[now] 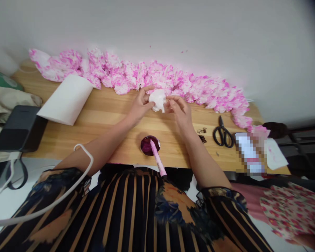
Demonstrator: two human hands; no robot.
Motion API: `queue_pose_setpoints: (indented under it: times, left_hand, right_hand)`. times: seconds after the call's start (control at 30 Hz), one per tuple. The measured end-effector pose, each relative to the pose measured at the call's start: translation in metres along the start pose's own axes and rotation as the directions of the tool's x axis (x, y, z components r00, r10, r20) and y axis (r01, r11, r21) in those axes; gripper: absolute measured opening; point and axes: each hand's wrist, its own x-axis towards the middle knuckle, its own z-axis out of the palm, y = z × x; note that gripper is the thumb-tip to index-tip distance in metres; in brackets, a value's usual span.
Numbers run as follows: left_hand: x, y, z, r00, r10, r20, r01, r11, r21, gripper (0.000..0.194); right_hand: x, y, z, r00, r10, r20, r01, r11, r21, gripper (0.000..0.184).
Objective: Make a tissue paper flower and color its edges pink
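Note:
A white crumpled paper flower (pixel 158 99) is held up over the middle of the wooden table. My left hand (pixel 142 104) grips its left side, the thumb pressed on the front. At its right edge my right hand (pixel 180 111) pinches the paper between thumb and fingers. Below them stands a small round dish of dark purple liquid (pixel 146 146), with a pink marker (pixel 158 158) leaning across its rim. Behind my hands lies a long row of white paper flowers with pink-tinted edges (pixel 157 75).
On the left are a paper towel roll (pixel 67 99) and a black power bank (pixel 20 128) with a white cable (pixel 68 199). Black scissors (pixel 223 134), small dark wires (pixel 202 134), a blurred-out item (pixel 249 154) and a pink-stained paper (pixel 275 154) lie rightward. A floral-clothed person (pixel 295 210) sits at right.

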Motion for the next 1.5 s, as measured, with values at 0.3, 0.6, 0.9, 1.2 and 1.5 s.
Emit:
queue_pose_setpoints:
  times: [0.3,0.6,0.9,1.2,1.5]
  left_hand:
    - [-0.006,0.012,0.003,0.989,-0.050,0.138,0.066,0.991,-0.115,0.063]
    - [-0.007,0.006,0.003,0.982,-0.053,0.180,0.074,0.991,-0.110,0.065]
    - [-0.006,0.018,0.000,0.994,0.107,0.017,-0.108,0.989,0.096,0.030]
    - [-0.004,0.016,0.001,0.994,0.105,0.037,-0.110,0.980,0.165,0.020]
    - [-0.006,0.017,0.002,0.950,-0.298,0.089,0.310,0.928,-0.206,0.020]
  right_hand:
    - [0.007,0.006,-0.003,0.989,0.137,0.060,-0.145,0.976,0.161,0.058]
    - [0.002,0.001,0.000,0.957,0.203,0.209,-0.258,0.924,0.282,0.053]
    - [0.004,0.004,-0.003,0.995,0.060,0.077,-0.060,0.998,-0.006,0.049]
    - [0.003,0.001,-0.003,0.994,0.003,0.110,0.007,0.996,-0.094,0.050]
    - [0.000,0.003,-0.004,0.986,-0.020,0.167,0.032,0.997,-0.070,0.058]
